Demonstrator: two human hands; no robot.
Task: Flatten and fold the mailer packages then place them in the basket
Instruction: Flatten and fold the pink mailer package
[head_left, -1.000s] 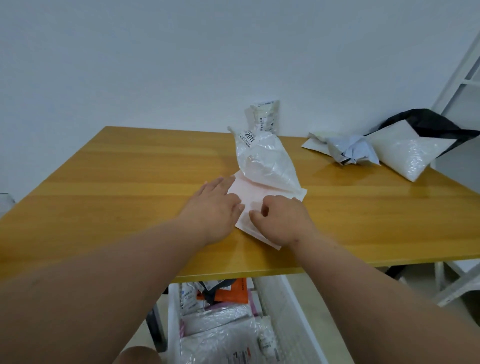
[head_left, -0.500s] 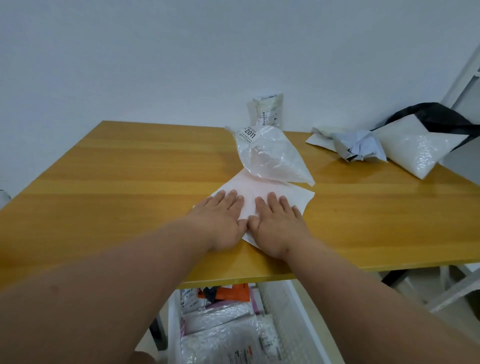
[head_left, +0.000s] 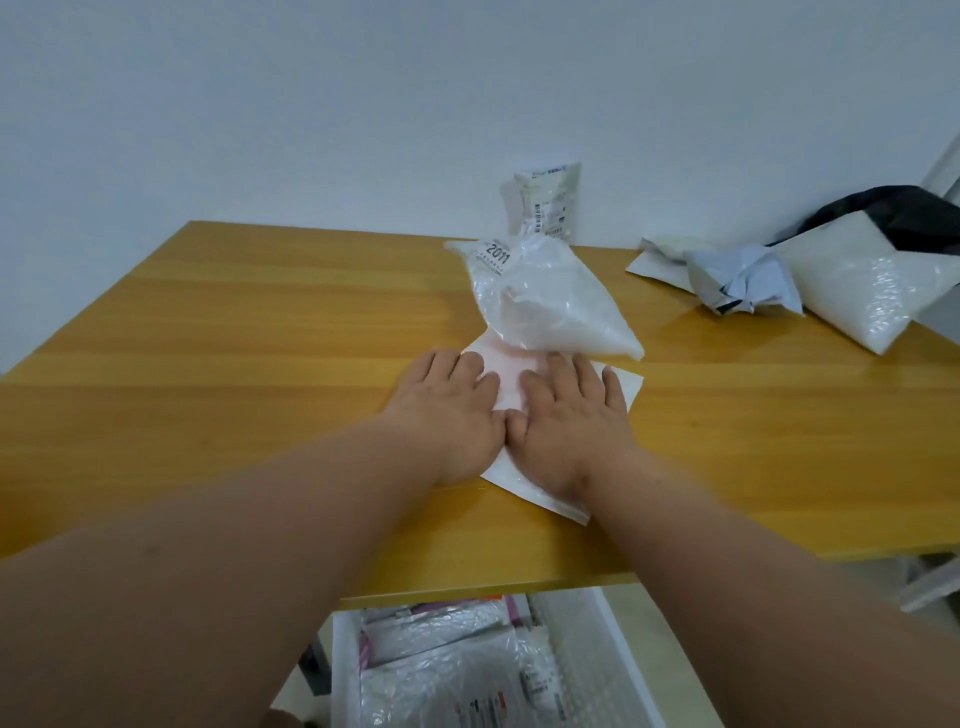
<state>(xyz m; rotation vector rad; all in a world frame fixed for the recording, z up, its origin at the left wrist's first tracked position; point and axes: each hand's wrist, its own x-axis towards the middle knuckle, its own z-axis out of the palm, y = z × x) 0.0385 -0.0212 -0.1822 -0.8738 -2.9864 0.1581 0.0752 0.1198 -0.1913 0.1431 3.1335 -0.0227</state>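
White mailer (head_left: 621, 384) pressed flat on table (head_left: 260, 374) under left hand (head_left: 447, 410) and right hand (head_left: 569, 421), fingers spread, thumbs touching; far end puffed up beyond fingertips; basket (head_left: 618, 654) seen below wrists, mailers inside; crumpled packages (head_left: 748, 280) well right of right hand

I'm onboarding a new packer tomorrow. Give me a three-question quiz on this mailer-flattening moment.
1. True or false: both hands lie flat on the pink mailer.
2. Where is the basket? A) on the table B) below the table's near edge C) on a shelf
3. Fill in: the number printed on the clear mailer behind the hands is ____.

Key:
1. True: the left hand and the right hand press it with straight fingers.
2. B; it sits under the table.
3. 2011
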